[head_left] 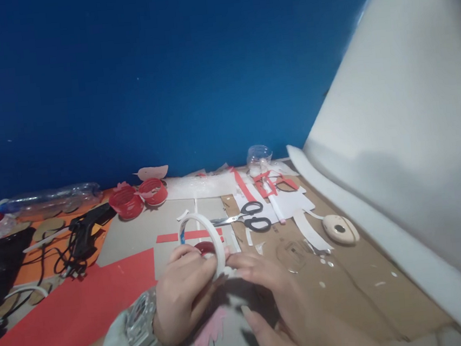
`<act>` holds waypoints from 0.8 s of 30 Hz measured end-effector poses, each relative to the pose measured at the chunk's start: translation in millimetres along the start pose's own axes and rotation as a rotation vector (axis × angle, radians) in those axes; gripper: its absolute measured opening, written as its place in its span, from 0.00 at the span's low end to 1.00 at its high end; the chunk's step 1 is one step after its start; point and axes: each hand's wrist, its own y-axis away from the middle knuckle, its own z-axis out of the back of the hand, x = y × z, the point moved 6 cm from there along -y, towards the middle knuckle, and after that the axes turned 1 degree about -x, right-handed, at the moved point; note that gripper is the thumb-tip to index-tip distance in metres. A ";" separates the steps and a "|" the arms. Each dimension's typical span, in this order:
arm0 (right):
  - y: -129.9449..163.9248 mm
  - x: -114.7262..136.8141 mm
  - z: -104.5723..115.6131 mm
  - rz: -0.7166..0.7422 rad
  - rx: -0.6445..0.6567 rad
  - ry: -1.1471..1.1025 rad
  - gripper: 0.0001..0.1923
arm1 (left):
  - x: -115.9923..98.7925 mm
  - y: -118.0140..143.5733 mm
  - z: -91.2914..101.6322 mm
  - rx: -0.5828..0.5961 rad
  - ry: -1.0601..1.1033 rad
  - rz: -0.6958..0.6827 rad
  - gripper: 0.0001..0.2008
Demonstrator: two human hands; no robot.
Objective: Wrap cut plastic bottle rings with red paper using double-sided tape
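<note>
Near the front edge of the cluttered floor, the left hand [187, 297], a grey watch [141, 325] on its wrist, curls its fingers around a roll of white tape [205, 239] held upright on its edge, while the right hand [273, 299] just beside it pinches at the roll's lower right rim with thumb and forefinger, the other fingers loosely spread. Just beyond the roll lie black-handled scissors [248, 217] on cardboard, with a sheet of red paper [70, 313] to the near left, two red rings [139, 198] farther off, and a black glue gun [84, 225] at far left.
</note>
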 end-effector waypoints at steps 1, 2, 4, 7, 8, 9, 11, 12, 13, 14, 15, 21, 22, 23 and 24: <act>1.5 -1.0 -0.4 -0.009 0.010 0.017 0.39 | 1.0 0.5 -0.8 0.010 0.015 0.013 0.12; 2.5 -2.6 -1.0 -0.028 0.024 0.040 0.40 | 2.0 1.0 -1.6 0.019 0.028 0.028 0.11; 2.4 -4.3 -2.2 -0.048 0.052 0.080 0.40 | 2.9 1.5 -2.0 0.023 0.041 0.036 0.11; -2.4 0.3 -2.2 0.017 0.064 0.065 0.35 | 0.9 1.0 2.6 -0.035 0.033 0.003 0.15; -4.0 2.6 -1.8 0.048 0.058 0.047 0.32 | 0.7 0.6 4.8 -0.059 0.029 0.004 0.16; -5.1 4.4 -1.1 0.071 0.047 0.026 0.30 | 1.1 0.1 6.9 -0.078 0.028 0.017 0.16; -5.5 5.7 0.7 0.079 0.019 -0.003 0.26 | 3.7 -0.7 10.9 -0.117 0.037 0.075 0.11; -4.9 5.3 1.8 0.068 0.001 -0.010 0.24 | 5.3 -0.9 12.5 -0.134 0.045 0.106 0.09; -4.1 4.4 2.9 0.050 -0.015 -0.012 0.23 | 6.7 -1.1 13.8 -0.151 0.051 0.132 0.07; -3.5 2.9 4.2 0.027 -0.031 0.001 0.21 | 8.2 -1.2 14.7 -0.164 0.054 0.157 0.08; -3.3 0.8 6.3 0.002 -0.051 0.032 0.20 | 9.6 -1.3 15.2 -0.173 0.053 0.179 0.08; -9.0 -48.6 31.1 -0.367 -0.091 0.594 0.13 | 13.2 -2.4 15.9 -0.181 0.025 0.234 0.10; -10.0 -58.9 33.8 -0.377 -0.066 0.641 0.14 | 13.6 -2.3 15.9 -0.180 0.023 0.242 0.10; -10.4 -68.7 36.4 -0.382 -0.054 0.673 0.16 | 13.9 -2.1 15.7 -0.177 0.022 0.250 0.10; -9.9 -78.1 38.1 -0.392 -0.039 0.701 0.17 | 14.2 -1.8 15.4 -0.174 0.024 0.256 0.10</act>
